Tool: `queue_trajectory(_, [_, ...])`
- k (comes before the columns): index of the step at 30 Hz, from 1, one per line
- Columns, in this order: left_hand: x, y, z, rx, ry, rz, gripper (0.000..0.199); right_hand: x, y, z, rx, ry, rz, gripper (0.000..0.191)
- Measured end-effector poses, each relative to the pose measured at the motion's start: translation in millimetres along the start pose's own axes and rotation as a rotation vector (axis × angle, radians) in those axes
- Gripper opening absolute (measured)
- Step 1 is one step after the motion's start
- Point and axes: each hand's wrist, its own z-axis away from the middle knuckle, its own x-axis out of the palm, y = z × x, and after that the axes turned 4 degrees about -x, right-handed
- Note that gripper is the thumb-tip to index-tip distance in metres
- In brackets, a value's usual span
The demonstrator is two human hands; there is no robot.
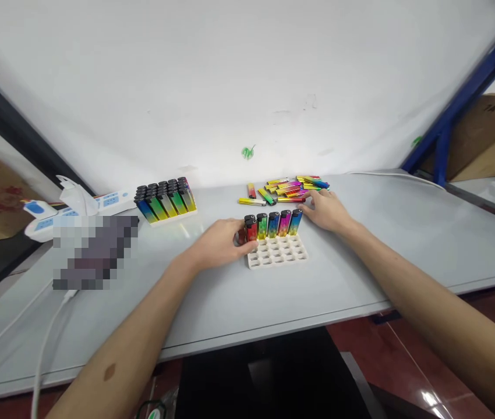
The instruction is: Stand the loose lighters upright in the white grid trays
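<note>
A white slotted tray [278,253] stands on the grey table, its back row filled with upright lighters [273,224] in several colours. At the tray's left side my left hand [223,243] has its fingers around a red lighter [251,230] standing in the second row. My right hand [325,210] is behind and right of the tray, its fingertips closed at the near edge of a loose pile of lighters [289,187]; they touch a red one [291,200]. Farther left, a second tray [173,218] is packed with upright lighters.
A white power strip [116,201] with plugs and a pixelated dark device [99,250] with white cables lie at the left. The white wall [230,87] rises behind the table [212,302]. Cardboard boxes [474,137] and a blue frame [443,154] are at the right.
</note>
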Motion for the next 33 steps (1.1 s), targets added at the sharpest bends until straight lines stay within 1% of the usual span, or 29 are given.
queue_trajectory(5, [-0.6, 1.4, 0.1, 0.008, -0.012, 0.009, 0.033, 4.2, 6.5, -4.7, -0.005, 0.033, -0.065, 0.033])
queue_trajectory(8, [-1.7, 1.1, 0.1, -0.004, -0.015, 0.014, 0.033, 0.0, 5.9, -4.2, 0.015, 0.071, -0.209, 0.025])
queue_trajectory(10, [-2.2, 1.0, 0.3, -0.012, -0.016, 0.019, 0.034, -6.4, 2.1, -2.6, 0.051, 0.118, -0.428, 0.026])
queue_trajectory(13, [-2.2, 1.4, 0.6, -0.009, -0.019, 0.028, 0.034, -18.0, -8.9, 1.2, 0.111, 0.198, -0.917, 0.034])
queue_trajectory(15, [-1.7, 2.0, 0.9, -0.001, -0.021, 0.031, 0.033, -24.2, -18.0, 4.6, 0.152, 0.206, -1.177, 0.039])
queue_trajectory(17, [-1.1, 2.5, 1.1, 0.006, -0.020, 0.032, 0.032, -27.2, -26.7, 8.4, 0.190, 0.161, -1.305, 0.043])
queue_trajectory(20, [-0.9, 2.9, 1.3, 0.007, -0.017, 0.011, 0.033, -26.0, -35.9, 13.5, 0.230, 0.026, -1.359, 0.045])
queue_trajectory(23, [-1.4, 3.4, 1.6, 0.000, -0.015, -0.018, 0.034, -23.1, -40.1, 16.2, 0.274, -0.101, -1.360, 0.056])
queue_trajectory(26, [-2.1, 4.3, 1.9, -0.001, -0.014, -0.018, 0.033, -23.8, -41.6, 16.5, 0.325, -0.107, -1.342, 0.060])
queue_trajectory(29, [-2.1, 4.9, 2.2, 0.001, -0.010, -0.007, 0.031, -26.9, -42.1, 16.1, 0.365, -0.084, -1.337, 0.054])
queue_trajectory(33, [-1.3, 4.6, 2.2, 0.005, -0.012, -0.018, 0.032, -28.2, -41.0, 16.2, 0.349, -0.076, -1.340, 0.048])
